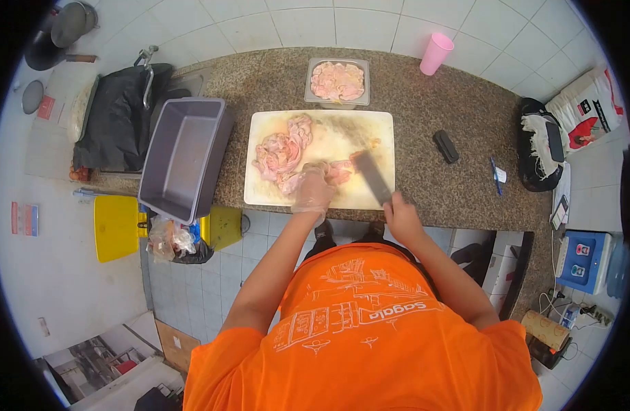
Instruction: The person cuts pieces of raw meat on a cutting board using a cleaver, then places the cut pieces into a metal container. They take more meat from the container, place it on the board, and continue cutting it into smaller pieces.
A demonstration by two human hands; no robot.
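A white cutting board (342, 133) lies on the speckled stone counter (431, 103). Raw chicken pieces (281, 151) are piled on its left half. My left hand (313, 190), in a thin clear glove, presses on a piece of chicken (339, 171) near the board's front edge. My right hand (399, 212) grips the handle of a cleaver (370, 175), whose broad blade lies over the board just right of that piece. A clear tub of raw chicken (337, 81) stands behind the board.
A grey plastic bin (185, 154) hangs over the counter's left edge. A pink cup (435, 53) stands at the back right. A black sharpening block (446, 146), a blue pen (496, 179) and a black bag (537, 147) lie to the right.
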